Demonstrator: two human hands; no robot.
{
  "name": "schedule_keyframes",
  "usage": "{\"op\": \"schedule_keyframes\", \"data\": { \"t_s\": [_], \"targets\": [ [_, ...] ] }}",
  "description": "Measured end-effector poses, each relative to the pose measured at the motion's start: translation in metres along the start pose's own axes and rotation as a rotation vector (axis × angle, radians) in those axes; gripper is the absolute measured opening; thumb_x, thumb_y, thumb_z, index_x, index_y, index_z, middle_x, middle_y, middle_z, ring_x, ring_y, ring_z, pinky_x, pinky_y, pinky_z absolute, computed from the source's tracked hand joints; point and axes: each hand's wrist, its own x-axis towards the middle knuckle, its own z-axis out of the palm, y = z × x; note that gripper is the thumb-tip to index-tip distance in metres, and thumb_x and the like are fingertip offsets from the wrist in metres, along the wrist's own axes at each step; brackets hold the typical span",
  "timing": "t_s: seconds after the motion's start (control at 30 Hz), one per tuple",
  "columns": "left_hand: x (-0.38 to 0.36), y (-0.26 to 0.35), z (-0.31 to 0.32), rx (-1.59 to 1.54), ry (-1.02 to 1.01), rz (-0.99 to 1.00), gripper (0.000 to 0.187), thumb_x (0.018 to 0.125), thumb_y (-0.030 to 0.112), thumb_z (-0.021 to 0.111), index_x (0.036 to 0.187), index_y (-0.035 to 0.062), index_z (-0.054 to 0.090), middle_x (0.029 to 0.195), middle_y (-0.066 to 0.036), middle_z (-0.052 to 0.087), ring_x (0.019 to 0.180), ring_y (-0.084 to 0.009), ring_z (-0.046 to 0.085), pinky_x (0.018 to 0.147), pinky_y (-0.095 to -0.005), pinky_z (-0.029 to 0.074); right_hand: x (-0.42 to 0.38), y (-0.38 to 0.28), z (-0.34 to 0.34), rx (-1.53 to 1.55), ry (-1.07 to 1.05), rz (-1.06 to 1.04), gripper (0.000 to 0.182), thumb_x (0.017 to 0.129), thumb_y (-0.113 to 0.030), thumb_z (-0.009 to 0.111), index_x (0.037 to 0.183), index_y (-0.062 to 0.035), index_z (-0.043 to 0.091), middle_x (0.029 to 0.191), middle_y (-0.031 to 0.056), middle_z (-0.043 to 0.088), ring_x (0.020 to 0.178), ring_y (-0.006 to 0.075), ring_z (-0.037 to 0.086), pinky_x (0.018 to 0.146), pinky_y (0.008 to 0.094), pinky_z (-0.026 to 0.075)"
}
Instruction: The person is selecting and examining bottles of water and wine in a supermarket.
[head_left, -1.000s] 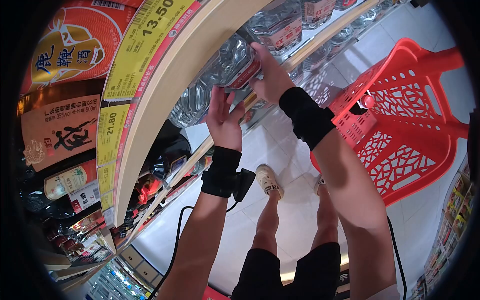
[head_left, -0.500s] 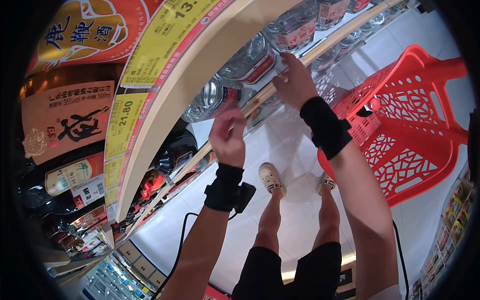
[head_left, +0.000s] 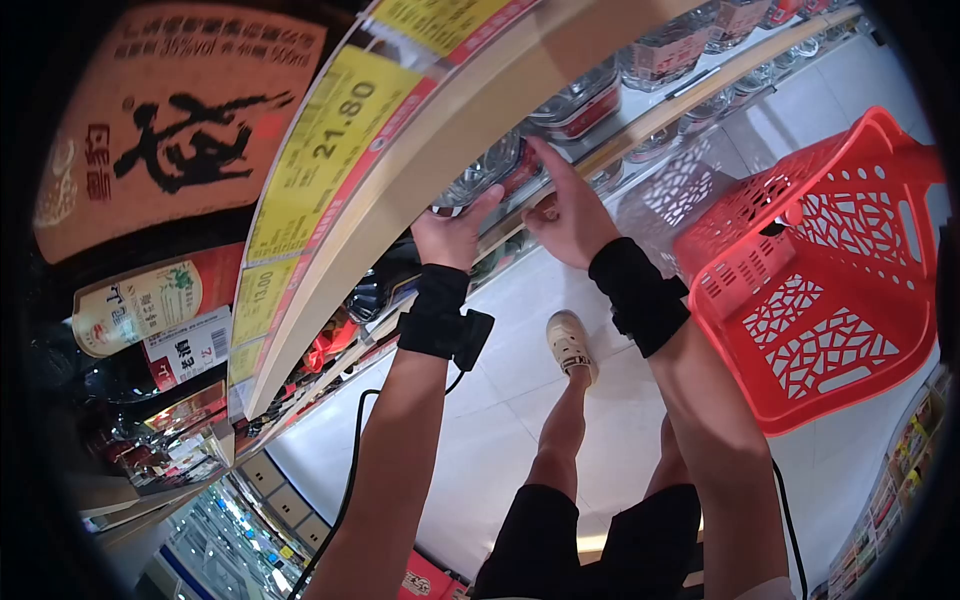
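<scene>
Both my hands grip one clear red-labelled bottle point(head_left: 497, 165) at 12 o'clock, left hand point(head_left: 452, 235) under, right hand point(head_left: 565, 215) alongside; looks heavy, slick, breakable, so hold the body.

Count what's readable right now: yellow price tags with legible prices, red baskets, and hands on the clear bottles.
Yellow price tags with legible prices: 2 (21.80 tag, 13.00 tag)
Red basket: 1
Hands at the clear bottles: 2 (left hand, right hand)
Total: 5

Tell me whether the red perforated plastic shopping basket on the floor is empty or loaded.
Empty as far as visible: the red perforated plastic shopping basket shows only its bare latticed floor and walls; nothing lies inside.
</scene>
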Motion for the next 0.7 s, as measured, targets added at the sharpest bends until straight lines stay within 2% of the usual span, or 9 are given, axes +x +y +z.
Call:
{"op": "schedule_keyframes", "data": {
  "t_s": [0.07, 0.27, 0.47, 0.57, 0.7],
  "targets": [
    [0.000, -0.002, 0.000, 0.043, 0.008, 0.059, 0.059, 0.070, 0.007, 0.089, 0.119, -0.0010, 0.056, 0.115, -0.011, 0.062, 0.102, -0.0190, 0.064, 0.086, -0.0321, 0.054, -0.001, 0.002, 0.002, 0.016, 0.001, 0.030, 0.085, 0.077, -0.003, 0.070, 0.151, -0.0095, 0.028, 0.140, 0.0147, 0.049, 0.086, 0.0204, 0.062, 0.075, 0.0315, 0.053],
    [0.005, -0.018, -0.002, 0.098, 0.054, 0.128, 0.064, 0.067, 0.017, 0.092, 0.117, -0.0009, 0.057, 0.114, -0.012, 0.061, 0.098, -0.0185, 0.063, 0.085, -0.0327, 0.052, -0.005, 0.004, 0.002, 0.057, 0.020, 0.040, 0.089, 0.076, -0.007, 0.073, 0.152, -0.0176, 0.029, 0.141, 0.0085, 0.049, 0.087, 0.0185, 0.061, 0.076, 0.0318, 0.052],
    [0.002, -0.008, 0.008, 0.000, 0.010, 0.118, 0.065, 0.067, 0.015, 0.091, 0.119, -0.0014, 0.056, 0.116, -0.013, 0.060, 0.103, -0.0201, 0.063, 0.091, -0.0338, 0.052, -0.003, 0.004, -0.003, 0.056, 0.024, 0.082, 0.093, 0.076, -0.009, 0.074, 0.154, -0.0203, 0.025, 0.147, 0.0088, 0.044, 0.092, 0.0189, 0.062, 0.078, 0.0312, 0.053],
    [0.000, -0.006, 0.006, 0.038, 0.018, 0.037, 0.063, 0.068, 0.013, 0.090, 0.119, -0.0015, 0.056, 0.118, -0.013, 0.060, 0.105, -0.0211, 0.063, 0.093, -0.0345, 0.052, -0.007, 0.000, -0.007, 0.049, -0.003, 0.105, 0.094, 0.076, -0.009, 0.073, 0.155, -0.0215, 0.024, 0.150, 0.0088, 0.041, 0.094, 0.0195, 0.063, 0.078, 0.0318, 0.054],
    [0.002, -0.007, 0.007, 0.005, -0.019, 0.082, 0.080, 0.067, 0.008, 0.090, 0.131, -0.0007, 0.043, 0.127, -0.014, 0.053, 0.112, -0.0217, 0.059, 0.095, -0.0336, 0.052, -0.008, 0.000, -0.013, 0.064, -0.018, 0.091, 0.085, 0.079, -0.003, 0.068, 0.153, -0.0176, 0.028, 0.148, 0.0086, 0.042, 0.093, 0.0194, 0.063, 0.078, 0.0304, 0.054]
  ]
}}
